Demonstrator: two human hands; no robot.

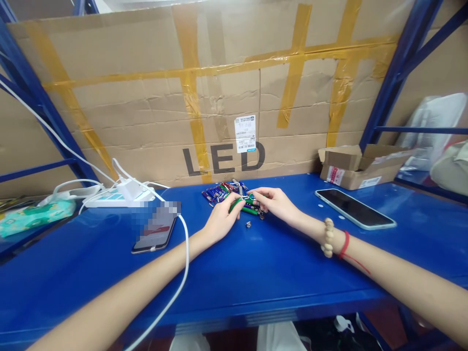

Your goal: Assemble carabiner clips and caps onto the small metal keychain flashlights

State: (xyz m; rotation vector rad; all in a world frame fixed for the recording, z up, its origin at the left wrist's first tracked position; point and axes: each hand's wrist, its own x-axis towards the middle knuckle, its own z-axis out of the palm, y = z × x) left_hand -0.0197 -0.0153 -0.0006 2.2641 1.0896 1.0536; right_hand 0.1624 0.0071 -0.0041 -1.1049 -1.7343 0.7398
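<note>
One green piece (237, 202) is sitting at twelve o'clock; the left hand (222, 216) is pinching it, the right hand (276, 204) is seemingly gripping its end. Likely light, stiff and slick, it is favouring mid-body holds.

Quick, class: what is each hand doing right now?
Left hand: closed, pinching a small green tube.
Right hand: fingers drawn in beside it; whether they grip anything is too small to tell.

An open cardboard box (349, 170) sits near a pale-cased phone (354, 208). Behind them, taped cardboard (146, 122) bears 1 white label (245, 132) and black "LED" lettering (222, 159).
</note>
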